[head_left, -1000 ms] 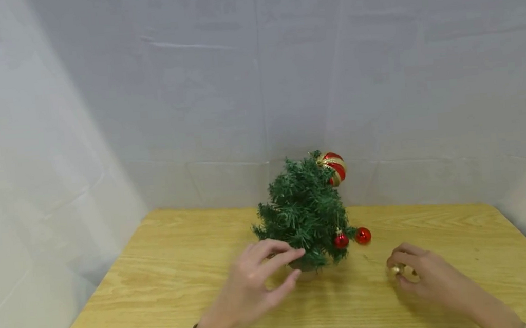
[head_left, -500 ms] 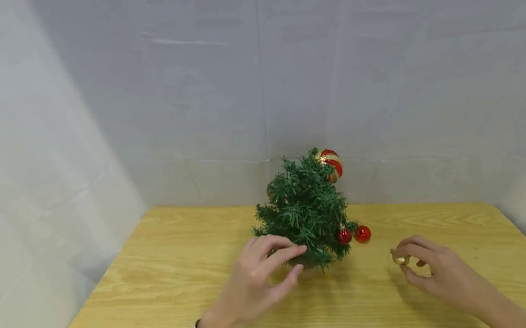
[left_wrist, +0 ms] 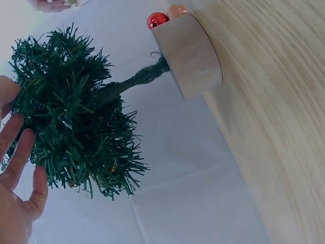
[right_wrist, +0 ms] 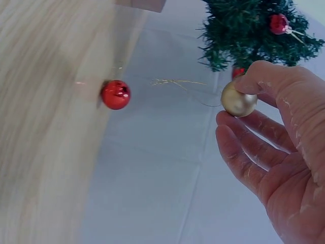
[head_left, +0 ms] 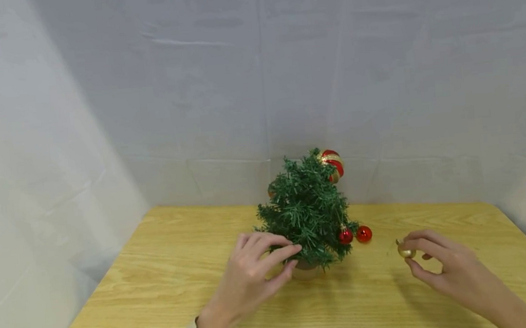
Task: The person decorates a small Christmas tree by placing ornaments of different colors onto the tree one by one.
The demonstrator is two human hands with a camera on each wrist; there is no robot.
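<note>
A small green tree (head_left: 307,212) stands in a round wooden base (left_wrist: 190,53) on the table (head_left: 169,274). A red and gold striped ornament (head_left: 334,163) hangs near its top and a small red ball (head_left: 345,236) from a low right branch. My left hand (head_left: 257,270) rests with fairly straight fingers (left_wrist: 18,157) against the tree's (left_wrist: 71,127) lower left foliage. To the right, my right hand (head_left: 442,265) pinches a small gold ball (head_left: 406,251) between thumb and forefinger, just above the table. The gold ball (right_wrist: 238,100) trails a thin thread (right_wrist: 175,82).
A loose red ball (head_left: 364,234) lies on the wood just right of the tree, between it and my right hand; the same red ball (right_wrist: 116,94) shows in the right wrist view. White cloth walls close in the back and both sides of the table.
My right hand has lifted the gold ball off the table and raised it slightly. My left hand has drawn closer against the foliage, and the tree stands a little straighter.
</note>
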